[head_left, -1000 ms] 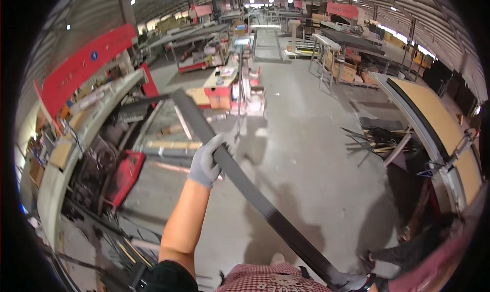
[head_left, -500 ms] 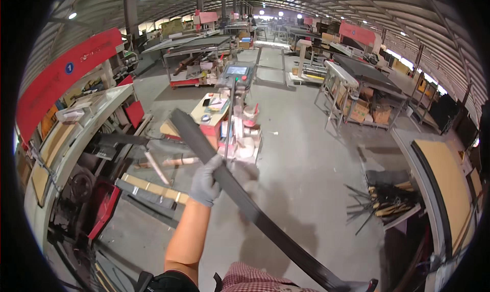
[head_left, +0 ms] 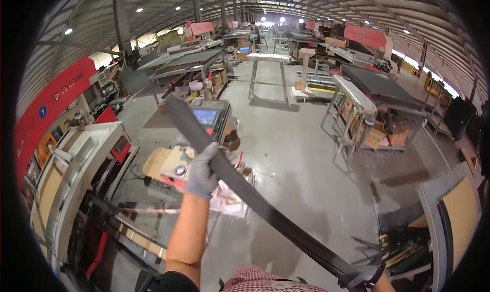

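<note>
A bundle of long, dark grey strips [head_left: 255,205] runs slantwise across my front, its far end up at the left and its near end low at the right. In a grey glove, my left hand [head_left: 202,173] is closed around it nearer the far end. Down at the lower right, my right hand [head_left: 364,275], also gloved and with a dark band at the wrist, is wrapped round the near end. Its fingers are partly hidden, and the strips sag a little between my hands.
Behind the bundle's far end stands a control console with a lit screen [head_left: 205,117]. A white-framed workbench [head_left: 99,139] is at the left. Another bench with a tan board [head_left: 462,208] stands at the right, near a pile of thin dark strips [head_left: 403,248]. A metal frame stand [head_left: 269,58] is ahead.
The console, benches and frame stand have come nearer as I moved forward. Both hands keep hold of the strips, and my right hand shows more fully at the lower right.
</note>
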`<move>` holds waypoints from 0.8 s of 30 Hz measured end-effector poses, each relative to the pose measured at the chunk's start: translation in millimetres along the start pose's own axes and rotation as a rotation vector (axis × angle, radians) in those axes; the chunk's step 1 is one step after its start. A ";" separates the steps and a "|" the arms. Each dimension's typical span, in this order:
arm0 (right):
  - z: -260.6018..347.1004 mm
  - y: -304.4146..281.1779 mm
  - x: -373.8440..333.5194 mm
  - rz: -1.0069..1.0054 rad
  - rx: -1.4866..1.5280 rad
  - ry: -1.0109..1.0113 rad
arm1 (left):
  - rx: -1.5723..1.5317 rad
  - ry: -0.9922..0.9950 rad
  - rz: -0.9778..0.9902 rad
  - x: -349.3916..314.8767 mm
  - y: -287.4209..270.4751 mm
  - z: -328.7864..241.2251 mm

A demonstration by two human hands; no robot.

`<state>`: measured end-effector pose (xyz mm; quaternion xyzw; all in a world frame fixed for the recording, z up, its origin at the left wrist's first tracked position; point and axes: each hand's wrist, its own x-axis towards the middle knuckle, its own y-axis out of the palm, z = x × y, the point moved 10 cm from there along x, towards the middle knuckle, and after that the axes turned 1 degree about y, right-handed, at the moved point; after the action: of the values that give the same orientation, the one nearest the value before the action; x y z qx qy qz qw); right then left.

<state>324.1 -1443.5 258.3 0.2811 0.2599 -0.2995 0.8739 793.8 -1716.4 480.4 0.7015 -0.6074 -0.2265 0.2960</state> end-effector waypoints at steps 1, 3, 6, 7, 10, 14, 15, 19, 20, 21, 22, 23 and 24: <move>30.0 -29.6 14.0 0.013 -0.010 -0.005 | -0.010 0.004 0.023 35.8 -1.8 -3.0; 85.5 -90.9 42.3 0.004 -0.010 0.002 | 0.000 0.074 0.048 98.6 11.2 -7.9; 171.0 -180.8 93.2 0.052 -0.123 -0.044 | -0.023 0.121 0.053 216.3 13.9 13.4; 188.5 -207.7 107.5 0.047 -0.127 -0.041 | -0.052 0.099 0.098 255.7 18.8 21.9; 249.1 -266.9 129.0 -0.019 -0.061 0.002 | -0.139 0.012 0.046 379.0 29.2 72.7; 333.6 -354.6 155.8 -0.134 0.018 -0.002 | -0.125 -0.062 0.049 540.2 60.4 139.7; 355.5 -377.1 169.7 -0.147 0.032 -0.002 | -0.106 -0.044 0.025 577.5 62.5 148.2; 446.4 -487.2 247.1 -0.103 -0.001 0.015 | -0.112 -0.052 0.012 711.3 40.7 163.9; 468.2 -516.6 273.8 -0.069 -0.026 0.025 | -0.095 -0.050 -0.043 741.1 18.7 162.3; 497.9 -550.5 303.2 -0.028 -0.066 0.037 | -0.111 -0.072 -0.139 771.1 -2.3 159.9; 532.5 -576.6 335.5 0.017 -0.115 0.044 | -0.078 -0.012 -0.184 800.4 -19.5 142.8; 569.9 -599.6 365.5 0.057 -0.172 0.055 | -0.045 0.029 -0.228 825.4 -38.4 128.2; 609.7 -620.1 395.4 0.108 -0.230 0.067 | 0.000 0.087 -0.286 848.0 -60.2 107.3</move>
<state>354.1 -2398.0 234.9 0.2026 0.3059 -0.2105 0.9061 899.6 -2562.6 396.7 0.7901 -0.4879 -0.2358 0.2865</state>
